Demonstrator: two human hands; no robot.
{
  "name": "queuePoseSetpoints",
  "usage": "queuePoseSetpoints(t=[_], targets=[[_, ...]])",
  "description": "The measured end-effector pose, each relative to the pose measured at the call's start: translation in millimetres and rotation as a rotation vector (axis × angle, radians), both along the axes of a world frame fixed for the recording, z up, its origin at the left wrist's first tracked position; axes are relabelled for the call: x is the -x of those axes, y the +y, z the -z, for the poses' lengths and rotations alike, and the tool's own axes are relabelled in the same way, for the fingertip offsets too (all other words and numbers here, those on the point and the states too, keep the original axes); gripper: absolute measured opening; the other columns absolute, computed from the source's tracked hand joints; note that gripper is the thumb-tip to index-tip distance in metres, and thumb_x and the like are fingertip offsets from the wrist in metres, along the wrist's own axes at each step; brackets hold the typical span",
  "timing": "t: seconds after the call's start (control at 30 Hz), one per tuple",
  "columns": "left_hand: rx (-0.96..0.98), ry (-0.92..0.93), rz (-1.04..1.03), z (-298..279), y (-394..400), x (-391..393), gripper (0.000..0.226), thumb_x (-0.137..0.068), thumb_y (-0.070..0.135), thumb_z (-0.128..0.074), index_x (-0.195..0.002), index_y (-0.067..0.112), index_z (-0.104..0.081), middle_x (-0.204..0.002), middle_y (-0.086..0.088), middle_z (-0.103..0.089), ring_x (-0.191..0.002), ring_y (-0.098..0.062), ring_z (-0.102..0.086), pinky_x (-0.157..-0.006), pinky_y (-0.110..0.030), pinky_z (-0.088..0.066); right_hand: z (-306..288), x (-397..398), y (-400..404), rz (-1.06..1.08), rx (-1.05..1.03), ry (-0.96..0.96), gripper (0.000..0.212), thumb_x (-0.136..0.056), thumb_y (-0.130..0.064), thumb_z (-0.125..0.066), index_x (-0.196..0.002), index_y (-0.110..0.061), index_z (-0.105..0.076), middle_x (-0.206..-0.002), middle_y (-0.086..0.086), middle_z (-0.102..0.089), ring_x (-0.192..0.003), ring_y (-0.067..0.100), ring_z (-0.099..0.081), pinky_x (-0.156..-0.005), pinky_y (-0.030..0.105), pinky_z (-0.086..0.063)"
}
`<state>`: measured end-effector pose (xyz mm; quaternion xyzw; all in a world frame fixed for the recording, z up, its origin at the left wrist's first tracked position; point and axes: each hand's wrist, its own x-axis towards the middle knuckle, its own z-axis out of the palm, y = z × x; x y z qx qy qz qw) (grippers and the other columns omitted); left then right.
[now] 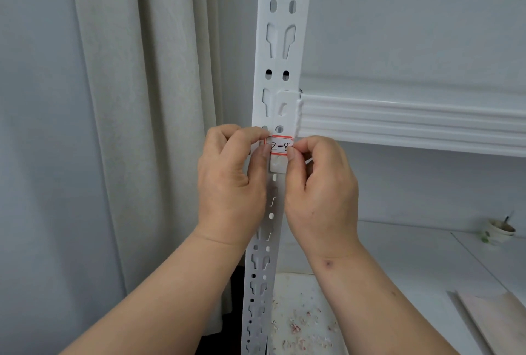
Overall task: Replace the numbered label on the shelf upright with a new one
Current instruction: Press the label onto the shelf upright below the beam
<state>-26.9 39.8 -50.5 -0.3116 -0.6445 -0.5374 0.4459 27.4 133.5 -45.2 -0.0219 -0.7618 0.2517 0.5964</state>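
Pinching from both sides, your two hands meet on the label (280,146), a white sticker with red bands top and bottom and handwriting that reads like "2-8". It lies across the front of the white shelf upright (280,50), just below the spot where the shelf beam (412,121) hooks in. Your left hand (232,181) closes its grip on the label's left end with thumb and curled fingers; your right hand (320,192) does the same on the right end, so the last character is partly hidden under a fingertip.

Around you: one pleated curtain (142,115) hangs just left of the upright, close behind your left knuckles. One ribbed beam runs off to the right from the upright, touching it at the bracket, and it sits right above your right hand. One lower shelf (398,257) lies beneath, with a scatter of small paper scraps (299,326) near its front left corner and one small cup (501,230) far back on the right, well apart from your hands. A pale flat sheet (489,323) lies at the lower right edge.

One label shows. The upright carries pairs of slots and holes above and below it. Open room lies between beam and lower shelf, to the right of your right wrist.
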Motion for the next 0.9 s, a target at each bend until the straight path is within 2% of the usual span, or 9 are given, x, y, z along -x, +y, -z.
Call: queuePoseSetpoints(t=[0.07, 0.13, 0.4, 0.57, 0.73, 0.9], targets=[[0.011, 0.055, -0.018, 0.3, -1.3, 5.0, 0.015, -0.09, 0.014, -0.064, -0.102, 0.023, -0.063, -0.094, -0.009, -0.057, -0.083, -0.019, -0.054, -0.074, -0.039, -0.049, -0.2, 0.3, -0.1, 0.0, -0.003, 0.0, 0.008, -0.092, -0.019, -0.055, -0.089, -0.011, -0.058, -0.085, -0.002, -0.059, -0.072, 0.01, -0.049, -0.061, 0.027, -0.039], [0.024, 0.12, -0.047, 0.8, -2.3, 9.0, 0.014, -0.09, 0.014, -0.065, -0.101, 0.022, -0.062, -0.091, -0.01, -0.057, -0.081, -0.021, -0.053, -0.068, -0.044, -0.048, 0.1, 1.0, 0.0, -0.005, -0.003, 0.009, 0.008, -0.092, -0.018, -0.055, -0.089, -0.011, -0.058, -0.084, -0.002, -0.059, -0.072, 0.01, -0.049, -0.061, 0.025, -0.039], [0.024, 0.257, -0.098, 1.5, -3.3, 14.5, 0.018, -0.088, 0.008, -0.068, -0.098, 0.021, -0.062, -0.088, -0.004, -0.051, -0.077, -0.025, -0.054, -0.064, -0.045, -0.048, 1.7, 1.6, 0.9, -0.008, -0.02, 0.034, 0.007, -0.092, -0.015, -0.056, -0.088, -0.009, -0.059, -0.084, 0.0, -0.059, -0.069, 0.009, -0.048, -0.061, 0.016, -0.035], [0.025, 0.281, -0.089, 2.3, -3.6, 17.3, 0.011, -0.088, 0.005, -0.069, -0.095, 0.013, -0.067, -0.086, -0.008, -0.053, -0.077, -0.025, -0.053, -0.062, -0.044, -0.048, 2.5, 2.7, 0.9, -0.007, -0.024, 0.044, 0.008, -0.092, -0.015, -0.056, -0.088, -0.008, -0.059, -0.084, 0.0, -0.06, -0.071, 0.009, -0.049, -0.06, 0.016, -0.036], [0.035, 0.257, -0.068, 2.5, -1.4, 16.6, 0.014, -0.089, 0.006, -0.065, -0.096, 0.017, -0.062, -0.088, -0.008, -0.053, -0.078, -0.028, -0.055, -0.064, -0.046, -0.049, 3.4, 3.6, 0.3, -0.009, -0.01, 0.044, 0.008, -0.092, -0.016, -0.056, -0.089, -0.008, -0.059, -0.085, 0.001, -0.06, -0.072, 0.012, -0.052, -0.06, 0.023, -0.04], [0.041, 0.166, -0.074, 1.0, -1.5, 7.5, 0.003, -0.086, 0.001, -0.067, -0.087, 0.003, -0.068, -0.088, 0.001, -0.053, -0.081, -0.019, -0.054, -0.068, -0.045, -0.048, 2.5, 1.0, -0.4, -0.002, -0.012, 0.032, 0.009, -0.092, -0.018, -0.055, -0.089, -0.01, -0.059, -0.086, -0.001, -0.06, -0.071, 0.01, -0.05, -0.06, 0.022, -0.039]])
